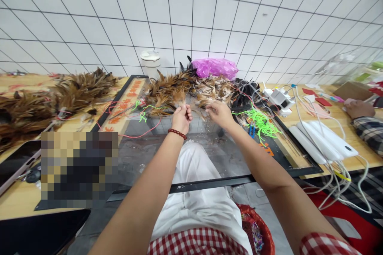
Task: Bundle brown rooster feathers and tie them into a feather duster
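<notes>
My left hand (pixel 181 117), with a red bead bracelet at the wrist, is closed in a pinch on a few brown feathers at the near edge of a heap of brown feathers (pixel 170 89). My right hand (pixel 220 113) reaches into a paler pile of feathers (pixel 214 87), fingers curled down onto it; what it holds is hidden. Both hands hover over a glass tabletop (pixel 206 143). Green cord (pixel 261 121) lies just right of my right hand, and red string (pixel 143 132) trails left of my left hand.
Larger feather bundles (pixel 60 95) cover the left wooden table. A white cup (pixel 150 63) and pink plastic bag (pixel 214 67) stand by the tiled wall. White chargers and cables (pixel 323 139) lie to the right, where another person's hand (pixel 359 108) rests. A red basket (pixel 257 231) sits below.
</notes>
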Tool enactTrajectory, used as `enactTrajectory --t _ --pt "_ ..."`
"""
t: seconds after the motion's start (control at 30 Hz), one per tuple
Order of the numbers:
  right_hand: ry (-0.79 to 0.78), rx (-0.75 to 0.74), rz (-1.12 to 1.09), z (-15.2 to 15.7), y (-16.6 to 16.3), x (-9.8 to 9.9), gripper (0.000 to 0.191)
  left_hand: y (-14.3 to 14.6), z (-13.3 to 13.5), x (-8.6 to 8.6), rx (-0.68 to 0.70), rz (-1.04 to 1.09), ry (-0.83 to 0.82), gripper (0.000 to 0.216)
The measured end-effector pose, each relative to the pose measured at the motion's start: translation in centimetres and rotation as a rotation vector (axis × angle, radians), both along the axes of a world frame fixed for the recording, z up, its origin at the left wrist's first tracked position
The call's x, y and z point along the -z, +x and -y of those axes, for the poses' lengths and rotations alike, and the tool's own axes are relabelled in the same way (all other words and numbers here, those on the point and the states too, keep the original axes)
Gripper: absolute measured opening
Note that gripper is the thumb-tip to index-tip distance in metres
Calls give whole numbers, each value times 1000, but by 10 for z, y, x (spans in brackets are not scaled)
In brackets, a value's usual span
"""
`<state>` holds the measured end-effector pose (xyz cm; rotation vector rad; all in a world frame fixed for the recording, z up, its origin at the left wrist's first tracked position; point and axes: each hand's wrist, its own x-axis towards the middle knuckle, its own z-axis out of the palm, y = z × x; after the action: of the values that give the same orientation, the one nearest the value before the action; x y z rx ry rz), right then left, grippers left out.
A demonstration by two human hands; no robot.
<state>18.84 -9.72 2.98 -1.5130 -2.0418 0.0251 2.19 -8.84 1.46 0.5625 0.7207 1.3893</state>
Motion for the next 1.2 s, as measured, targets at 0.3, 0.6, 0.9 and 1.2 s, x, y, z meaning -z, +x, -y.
enactTrajectory --t 0.3,0.6,0.9,1.2 --pt "-304 75 220 3 -10 8 18 -1 -2 2 -10 12 3 17" --pt "-446 -118 -796 -4 -16 5 26 4 3 1 -26 -37 4 20" --pt "-347 -178 -988 3 -33 6 28 18 12 -2 144 -100 -73 13" --pt "30 -116 -267 9 -28 9 21 20 14 0 151 -116 -66 14"
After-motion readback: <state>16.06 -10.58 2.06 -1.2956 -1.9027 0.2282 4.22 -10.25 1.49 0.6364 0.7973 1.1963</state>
